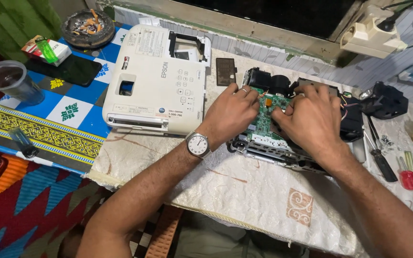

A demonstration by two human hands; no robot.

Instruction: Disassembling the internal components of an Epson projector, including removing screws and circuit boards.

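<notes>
Opened projector chassis (283, 148) lies on worktop (244, 191). Left hand (230, 112) and right hand (311, 117) rest upon it, fingertips pinched closed on green circuit board (264, 122) between them. White housing (156, 81) just left.

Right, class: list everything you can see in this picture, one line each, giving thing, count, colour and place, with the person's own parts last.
Opened projector chassis: one, black and silver, centre right of table.
Circuit board: one, green, on the chassis, under both hands.
Projector cover: one, white, left of the chassis.
Small panel: one, dark, beside the cover.
Screwdrivers: several, red and black handles, right edge.
Plastic cup: one, clear, far left.
Ashtray: one, dark, top left.
Phone: one, black, near the ashtray.
Tablecloth: one, cream.
Wristwatch: one, silver, left wrist.
Left hand: on the board.
Right hand: fingers on the board.
</notes>
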